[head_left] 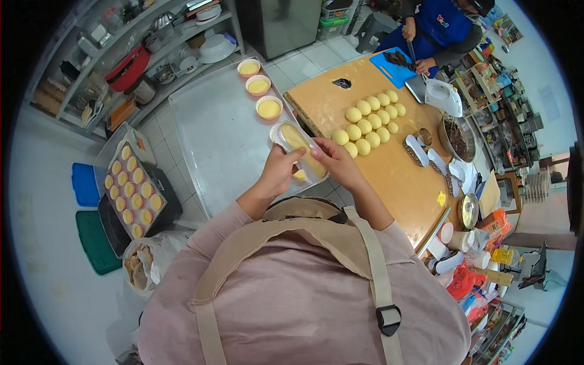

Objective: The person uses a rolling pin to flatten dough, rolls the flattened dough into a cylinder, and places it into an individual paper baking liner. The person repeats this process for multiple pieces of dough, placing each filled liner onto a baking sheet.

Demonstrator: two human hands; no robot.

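pink sleeves and a beige apron [292, 243] fill the near edge. just beyond, the left hand [278, 172] and the right hand [336, 163] meet over the seam where the steel tabletop [213, 140] joins the wooden tabletop [389, 176]. both hands are closed around a long white mould [296, 146] lined with yellow dough, the left gripping its near side, the right with fingers curled over its near end; the mould tilts up off the steel.

past the mould, three round tart cases [259, 85] sit in a row on the steel, each filled with yellow. to the right, on the wood, a cluster of yellow dough balls [368, 121] lies in close rows, near the right hand but apart from it. further right stand a metal bowl [457, 139] with dark filling and a white scale [443, 96].

on the floor at left, a tray [131, 190] of filled cases rests on a dark box. at the far end another person in blue [441, 24] works at a blue board [394, 67].
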